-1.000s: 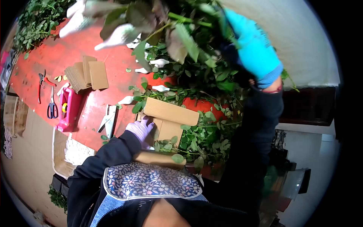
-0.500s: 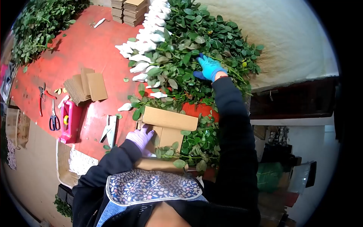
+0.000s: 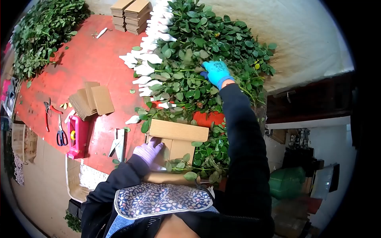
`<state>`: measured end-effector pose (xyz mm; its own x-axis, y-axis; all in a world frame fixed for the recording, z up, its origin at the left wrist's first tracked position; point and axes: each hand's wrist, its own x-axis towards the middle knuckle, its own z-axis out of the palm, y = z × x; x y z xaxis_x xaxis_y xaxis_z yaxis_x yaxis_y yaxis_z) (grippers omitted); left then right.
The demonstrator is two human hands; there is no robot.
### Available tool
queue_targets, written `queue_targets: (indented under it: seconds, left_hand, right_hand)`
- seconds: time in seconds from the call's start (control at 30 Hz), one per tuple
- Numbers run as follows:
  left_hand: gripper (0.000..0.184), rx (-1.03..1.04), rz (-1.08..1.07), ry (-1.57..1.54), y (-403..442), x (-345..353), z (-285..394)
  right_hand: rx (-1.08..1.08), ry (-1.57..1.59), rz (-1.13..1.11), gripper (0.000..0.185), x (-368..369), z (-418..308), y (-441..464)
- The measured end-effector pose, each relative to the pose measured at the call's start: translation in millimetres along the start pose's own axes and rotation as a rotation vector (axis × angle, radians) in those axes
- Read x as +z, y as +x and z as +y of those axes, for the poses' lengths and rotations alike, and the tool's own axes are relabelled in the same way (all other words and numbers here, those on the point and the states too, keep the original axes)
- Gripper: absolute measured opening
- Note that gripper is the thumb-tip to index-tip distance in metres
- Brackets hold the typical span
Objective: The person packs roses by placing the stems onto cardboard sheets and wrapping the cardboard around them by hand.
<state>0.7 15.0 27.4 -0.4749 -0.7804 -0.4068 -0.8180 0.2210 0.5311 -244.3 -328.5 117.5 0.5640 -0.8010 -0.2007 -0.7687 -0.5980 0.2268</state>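
Note:
My left hand (image 3: 147, 154), in a lilac glove, lies on an opened corrugated cardboard wrap (image 3: 180, 150), its fingers stretched out over the left part. Leafy stems cross the wrap's lower edge, and something white shows under the palm. Farther up, my right hand (image 3: 218, 73), in a blue glove, reaches into a heap of leafy stems (image 3: 198, 89). Its thumb and fingers close around a leafy stem, partly hidden by leaves. White sleeve-covered flower heads (image 3: 145, 70) point left from the heap.
On the red table (image 3: 107, 59) lie cardboard pieces (image 3: 93, 100), pruning shears (image 3: 48, 113), scissors (image 3: 61, 135), a pink tape dispenser (image 3: 77, 137) and a white stapler-like tool (image 3: 117, 144). Cardboard stacks (image 3: 135, 16) and more foliage (image 3: 43, 35) are at the back.
My right hand has moved slightly left and its fingers have drawn together on a stem. My left hand stays on the cardboard wrap. The view has shifted a little.

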Motion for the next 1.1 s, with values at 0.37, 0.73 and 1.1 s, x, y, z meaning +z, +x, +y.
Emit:
queue_targets:
  seconds: [0.37, 0.73, 1.1]
  left_hand:
    - [0.092, -0.089, 0.040, 0.021, -9, -14, 13]
    - [0.053, -0.053, 0.027, -0.100, -18, 1, 3]
    - [0.052, -0.132, -0.041, -0.228, -13, 33, -22]
  right_hand:
    - [0.031, 0.018, 0.342, 0.024, -70, -2, -60]
    - [0.013, 0.271, 0.538, 0.028, -42, 8, -90]
    - [0.216, 1.156, 0.251, 0.034, -60, -61, -208]
